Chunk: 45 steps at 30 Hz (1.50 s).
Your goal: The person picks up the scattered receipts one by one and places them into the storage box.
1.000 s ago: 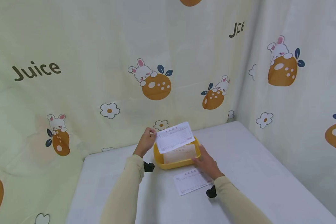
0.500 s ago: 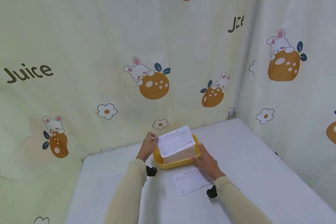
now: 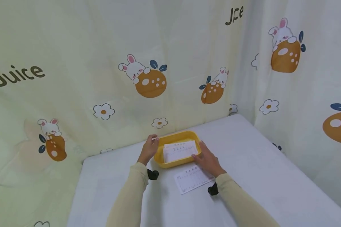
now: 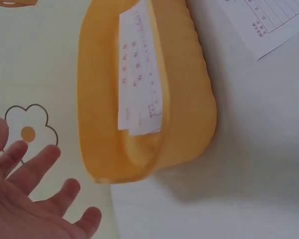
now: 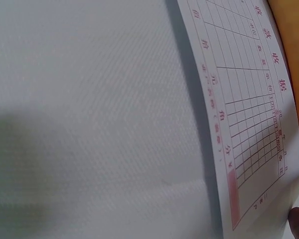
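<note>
Left hand (image 3: 149, 148): fingers (image 4: 50, 164) straight, spread, holding nothing, just beside the yellow tray's (image 3: 176, 137) left end. Right hand (image 3: 208, 159): fingers flat at the tray's right end. Slips (image 3: 179, 150) lie inside the tray, near the table's (image 3: 258, 164) back edge. Loose form (image 3: 192, 179) on the table, before the tray.

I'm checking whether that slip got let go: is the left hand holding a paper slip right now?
No, the left hand has its fingers spread and bare beside the yellow tray, and the paper slips lie inside it.

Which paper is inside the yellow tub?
The slip lying in the yellow tub, between the two hands. The other slip lies flat on the white table, outside and nearer the person.
</note>
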{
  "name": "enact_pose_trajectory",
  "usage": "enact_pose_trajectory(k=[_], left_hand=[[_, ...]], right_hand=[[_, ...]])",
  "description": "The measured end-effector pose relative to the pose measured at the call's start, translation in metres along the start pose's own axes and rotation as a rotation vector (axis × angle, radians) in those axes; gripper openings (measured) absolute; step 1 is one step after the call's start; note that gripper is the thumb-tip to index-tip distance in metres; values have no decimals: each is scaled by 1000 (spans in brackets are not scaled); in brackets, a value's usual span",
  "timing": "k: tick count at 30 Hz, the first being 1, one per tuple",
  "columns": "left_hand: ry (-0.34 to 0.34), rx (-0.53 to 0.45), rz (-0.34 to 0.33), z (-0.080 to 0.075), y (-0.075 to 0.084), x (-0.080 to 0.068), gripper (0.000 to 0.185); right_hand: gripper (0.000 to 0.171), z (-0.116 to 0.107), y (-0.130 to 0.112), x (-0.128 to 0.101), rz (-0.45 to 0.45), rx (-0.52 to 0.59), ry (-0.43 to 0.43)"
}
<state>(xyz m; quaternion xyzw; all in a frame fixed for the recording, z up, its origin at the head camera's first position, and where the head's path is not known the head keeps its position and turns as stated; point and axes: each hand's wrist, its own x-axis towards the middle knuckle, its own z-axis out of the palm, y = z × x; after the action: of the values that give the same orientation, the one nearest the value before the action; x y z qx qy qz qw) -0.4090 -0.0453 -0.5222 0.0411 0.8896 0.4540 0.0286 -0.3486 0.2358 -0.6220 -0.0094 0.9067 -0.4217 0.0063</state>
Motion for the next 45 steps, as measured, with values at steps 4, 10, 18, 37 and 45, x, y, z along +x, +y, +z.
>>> enact_pose_trajectory(k=[4,10,18,37,45], left_hand=[[3,-36,-34,-10,-6,-7,47],[23,-53,-71,-21,-12,-17,46],[59,-103,-48,-30,-28,-36,39],[33,10,-258,-2,-103,-86,27],[-4,127,-73,46,-97,-90,21]], right_hand=[[87,2,-2,1,-9,6,-11],[87,0,-1,5,-7,16,-20],[87,-1,1,9,-25,19,-35],[92,-8,0,20,-8,-5,-66],[92,0,-2,15,12,14,-70]])
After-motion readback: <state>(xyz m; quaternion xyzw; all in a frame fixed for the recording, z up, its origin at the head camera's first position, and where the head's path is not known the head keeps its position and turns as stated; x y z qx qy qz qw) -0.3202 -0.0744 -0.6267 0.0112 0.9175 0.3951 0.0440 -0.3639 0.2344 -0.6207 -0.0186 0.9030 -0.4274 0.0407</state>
